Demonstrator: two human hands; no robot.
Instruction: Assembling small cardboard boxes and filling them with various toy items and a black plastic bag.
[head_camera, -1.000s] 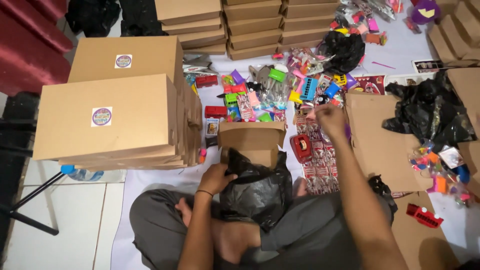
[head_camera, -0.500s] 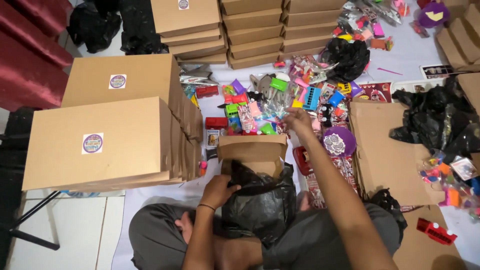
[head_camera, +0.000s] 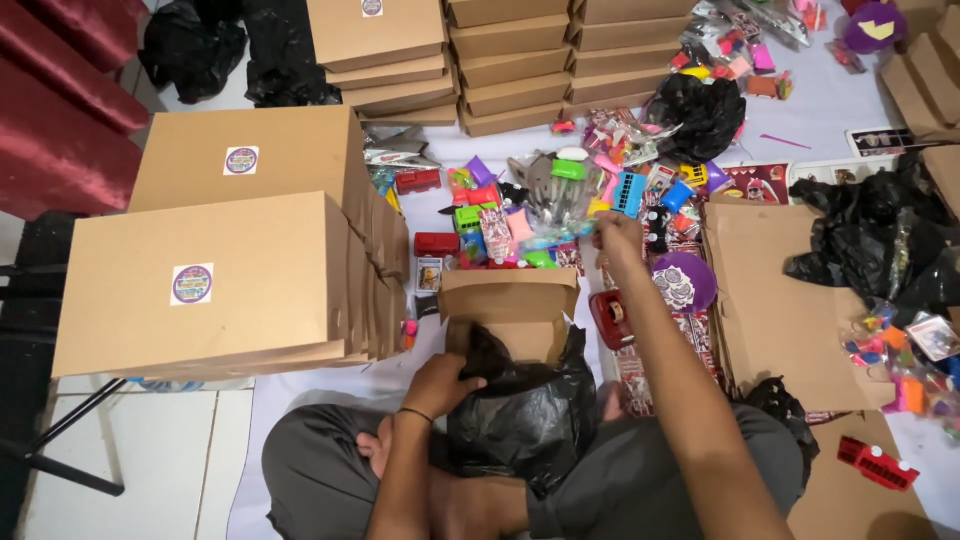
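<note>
Two hands work apart: your left hand (head_camera: 440, 382) grips the black bag (head_camera: 520, 415) in your lap; your right hand (head_camera: 617, 238) pinches a clear packet (head_camera: 560, 205) beyond the open box (head_camera: 510, 300).

The person sat cross-legged on the floor (head_camera: 150, 480). The left hand (head_camera: 440, 382) gripped the edge of a black plastic bag (head_camera: 520, 420) lying in the lap, just in front of an open brown cardboard box (head_camera: 512, 305). The right hand (head_camera: 615, 240) reached forward over a heap of small colourful toys (head_camera: 520, 215), its fingers closed on a clear packet (head_camera: 562, 205). A red tape dispenser (head_camera: 610, 318) and a purple round lid (head_camera: 685, 282) lay beside the right forearm. Stacks of closed cardboard boxes (head_camera: 200, 285) with round stickers stood to the left.
</note>
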